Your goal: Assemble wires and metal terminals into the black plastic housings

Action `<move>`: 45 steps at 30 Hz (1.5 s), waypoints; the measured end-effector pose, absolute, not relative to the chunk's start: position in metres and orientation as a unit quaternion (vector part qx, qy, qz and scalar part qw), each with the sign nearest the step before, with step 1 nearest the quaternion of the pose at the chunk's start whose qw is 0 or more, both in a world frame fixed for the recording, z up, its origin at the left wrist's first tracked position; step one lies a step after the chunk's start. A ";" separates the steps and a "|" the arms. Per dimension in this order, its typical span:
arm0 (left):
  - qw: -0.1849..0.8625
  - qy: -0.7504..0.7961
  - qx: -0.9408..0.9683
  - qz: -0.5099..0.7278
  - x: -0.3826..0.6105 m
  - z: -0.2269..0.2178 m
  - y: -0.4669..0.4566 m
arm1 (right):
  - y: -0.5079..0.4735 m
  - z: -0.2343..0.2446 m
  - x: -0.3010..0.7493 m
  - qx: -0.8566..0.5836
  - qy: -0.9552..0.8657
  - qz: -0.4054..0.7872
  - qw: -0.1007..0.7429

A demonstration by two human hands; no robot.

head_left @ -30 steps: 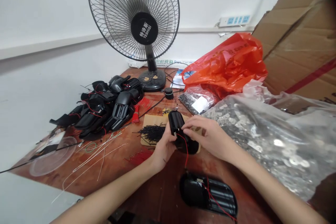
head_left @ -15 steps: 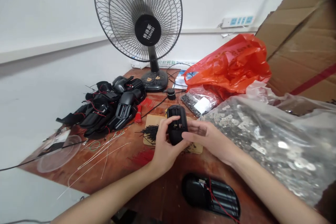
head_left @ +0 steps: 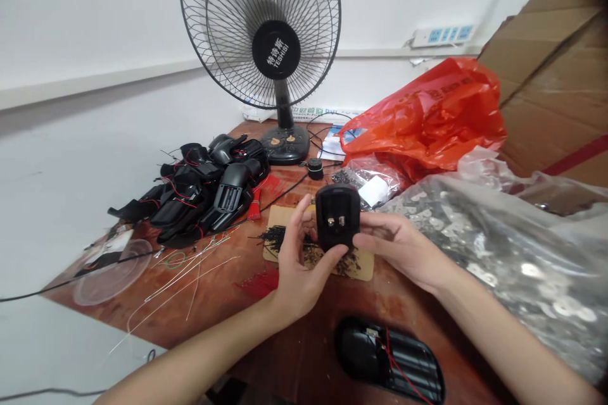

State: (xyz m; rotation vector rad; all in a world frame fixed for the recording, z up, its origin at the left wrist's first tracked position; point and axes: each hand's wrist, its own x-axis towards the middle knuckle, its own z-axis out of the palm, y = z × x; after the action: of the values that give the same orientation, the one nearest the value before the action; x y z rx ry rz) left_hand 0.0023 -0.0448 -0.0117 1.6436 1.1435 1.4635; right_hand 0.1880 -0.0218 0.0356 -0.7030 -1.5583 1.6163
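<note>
Left hand point(head_left: 302, 273) and right hand point(head_left: 406, 245) both grasp the black case point(head_left: 337, 201) by its edges, thumbs low, apparently leaving its metal contacts point(head_left: 331, 222) exposed to view.

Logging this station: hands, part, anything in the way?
Left hand, right hand both holding black housing; two metal contacts unobstructed. Close by: black strips on tan board behind, wired black shell nearer the person.

Left hand point(head_left: 301, 269), right hand point(head_left: 403, 243) hold black housing point(head_left: 337, 209), two metal contacts point(head_left: 341, 221) inside; fan point(head_left: 276, 49) stands beyond.
</note>
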 end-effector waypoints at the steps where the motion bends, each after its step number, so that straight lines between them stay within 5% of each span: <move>1: 0.297 0.430 0.639 0.565 0.001 -0.015 -0.044 | -0.022 0.036 0.189 -0.272 -0.629 0.620 0.382; 16: 0.162 0.367 0.700 0.591 -0.006 -0.014 -0.045 | -0.025 0.053 0.190 -0.277 -0.725 0.492 0.393; 23: 0.196 0.394 0.695 0.569 -0.007 -0.002 -0.045 | -0.025 0.056 0.193 -0.313 -0.755 0.416 0.399; 45: 0.358 0.417 0.630 0.549 -0.005 0.000 -0.044 | -0.025 0.057 0.196 -0.319 -0.711 0.500 0.379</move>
State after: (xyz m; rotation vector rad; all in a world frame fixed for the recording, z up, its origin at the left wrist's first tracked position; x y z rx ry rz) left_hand -0.0045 -0.0442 -0.0004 1.6246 1.0764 1.4152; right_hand 0.1960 -0.0254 0.0571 -0.8148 -1.8155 1.2770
